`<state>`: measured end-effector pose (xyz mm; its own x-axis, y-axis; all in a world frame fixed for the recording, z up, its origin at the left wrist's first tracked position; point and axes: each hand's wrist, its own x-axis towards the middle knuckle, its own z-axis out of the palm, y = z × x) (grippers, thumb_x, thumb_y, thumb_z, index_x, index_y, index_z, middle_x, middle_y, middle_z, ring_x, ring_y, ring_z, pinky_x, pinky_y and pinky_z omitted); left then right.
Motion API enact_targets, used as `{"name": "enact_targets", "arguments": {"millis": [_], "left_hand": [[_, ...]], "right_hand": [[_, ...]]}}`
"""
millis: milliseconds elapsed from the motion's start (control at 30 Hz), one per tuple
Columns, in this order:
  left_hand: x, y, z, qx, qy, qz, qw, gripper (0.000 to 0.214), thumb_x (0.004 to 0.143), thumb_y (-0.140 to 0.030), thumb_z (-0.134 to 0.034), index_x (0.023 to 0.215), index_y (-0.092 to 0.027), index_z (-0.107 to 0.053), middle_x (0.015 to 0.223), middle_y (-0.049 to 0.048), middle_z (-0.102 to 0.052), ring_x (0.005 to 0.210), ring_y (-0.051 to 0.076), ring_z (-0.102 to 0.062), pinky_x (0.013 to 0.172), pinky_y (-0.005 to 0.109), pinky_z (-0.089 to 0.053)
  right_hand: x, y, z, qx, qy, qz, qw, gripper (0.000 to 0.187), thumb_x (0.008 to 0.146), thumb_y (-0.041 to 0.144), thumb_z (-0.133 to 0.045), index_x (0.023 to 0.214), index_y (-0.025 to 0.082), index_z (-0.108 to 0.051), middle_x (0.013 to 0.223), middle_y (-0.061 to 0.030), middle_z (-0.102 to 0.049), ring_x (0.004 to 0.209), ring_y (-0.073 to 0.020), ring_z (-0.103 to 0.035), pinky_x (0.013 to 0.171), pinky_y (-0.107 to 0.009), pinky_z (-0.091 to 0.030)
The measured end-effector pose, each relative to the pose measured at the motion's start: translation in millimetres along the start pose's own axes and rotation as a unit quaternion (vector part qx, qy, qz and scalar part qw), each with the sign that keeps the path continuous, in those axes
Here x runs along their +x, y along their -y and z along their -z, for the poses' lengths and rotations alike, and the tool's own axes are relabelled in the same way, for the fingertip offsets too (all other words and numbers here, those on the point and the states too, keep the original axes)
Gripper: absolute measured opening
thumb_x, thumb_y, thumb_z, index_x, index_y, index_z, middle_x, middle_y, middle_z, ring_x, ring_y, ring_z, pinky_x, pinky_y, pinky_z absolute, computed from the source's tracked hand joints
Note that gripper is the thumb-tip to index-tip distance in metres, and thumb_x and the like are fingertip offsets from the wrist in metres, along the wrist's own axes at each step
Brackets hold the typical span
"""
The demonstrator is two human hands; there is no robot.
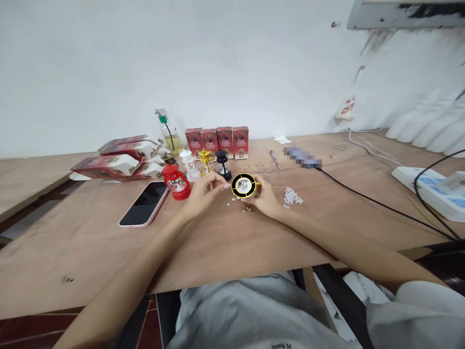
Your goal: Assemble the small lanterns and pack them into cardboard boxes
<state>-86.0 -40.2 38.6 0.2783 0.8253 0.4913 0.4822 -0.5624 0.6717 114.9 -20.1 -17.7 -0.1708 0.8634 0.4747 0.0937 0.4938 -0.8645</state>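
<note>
My right hand (266, 198) grips a small gold lantern (244, 185) lying on its side, its round black-and-gold base facing me. My left hand (204, 193) is beside it, fingers curled into a pinch at the lantern's left rim; what they hold is too small to make out. Tiny round white pieces (233, 199) lie on the wooden table (90, 232) just below the hands. Both forearms rest on the table.
Red (176, 181), white (189, 164), gold (205, 159) and black (223, 164) mini lanterns stand behind the hands, before a row of red boxes (217, 141). A phone (145, 203) lies left, flat red boxes (119, 162) beyond. A black cable (378, 203) and power strip (428, 186) are right.
</note>
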Motion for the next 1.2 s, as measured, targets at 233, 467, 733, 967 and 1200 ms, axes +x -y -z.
{"name": "enact_targets", "arguments": {"millis": [233,467,733,967,1200], "left_hand": [[1,31,0.1,-0.002,0.169,0.061,0.984,0.031,0.072,-0.047,-0.068,0.077,-0.017,-0.066,0.075,0.0037,-0.065,0.066,0.015,-0.053,0.060,0.025,-0.040],[-3,26,-6.8,0.059,0.190,0.058,0.978,0.035,0.066,-0.049,-0.073,0.078,-0.017,-0.067,0.074,0.0031,-0.066,0.062,0.014,-0.053,0.056,0.024,-0.039],[-2,25,-7.0,0.074,0.184,0.051,0.979,0.035,0.071,-0.052,-0.068,0.076,-0.018,-0.066,0.073,0.0027,-0.066,0.061,0.014,-0.053,0.055,0.025,-0.038],[-2,30,-7.2,0.075,0.200,0.042,0.976,0.038,0.073,-0.056,-0.065,0.077,-0.018,-0.063,0.072,0.0032,-0.063,0.063,0.016,-0.055,0.056,0.026,-0.039],[-3,35,-12.3,0.044,0.160,0.050,0.985,0.039,0.074,-0.055,-0.065,0.076,-0.017,-0.056,0.067,0.0001,-0.058,0.058,0.013,-0.047,0.053,0.024,-0.035]], "right_hand": [[1,4,-2,0.036,-0.011,0.003,0.999,0.052,0.054,0.018,-0.079,0.100,0.022,-0.055,0.104,-0.0030,-0.067,0.100,-0.0216,-0.062,0.093,-0.037,-0.046],[1,4,-2,0.028,-0.010,0.004,1.000,0.051,0.054,0.016,-0.079,0.099,0.022,-0.055,0.103,-0.0024,-0.067,0.099,-0.0214,-0.062,0.092,-0.037,-0.047],[1,3,-2,0.028,-0.009,-0.002,1.000,0.051,0.054,0.016,-0.078,0.099,0.022,-0.056,0.102,-0.0021,-0.067,0.099,-0.0212,-0.062,0.092,-0.037,-0.047],[2,-1,-1,0.019,-0.009,-0.011,1.000,0.053,0.053,0.019,-0.079,0.101,0.022,-0.055,0.104,-0.0027,-0.066,0.100,-0.0219,-0.061,0.092,-0.037,-0.047],[1,1,-1,0.029,-0.012,-0.010,0.999,0.052,0.053,0.019,-0.080,0.099,0.022,-0.056,0.102,-0.0030,-0.066,0.099,-0.0221,-0.061,0.093,-0.038,-0.046]]}}
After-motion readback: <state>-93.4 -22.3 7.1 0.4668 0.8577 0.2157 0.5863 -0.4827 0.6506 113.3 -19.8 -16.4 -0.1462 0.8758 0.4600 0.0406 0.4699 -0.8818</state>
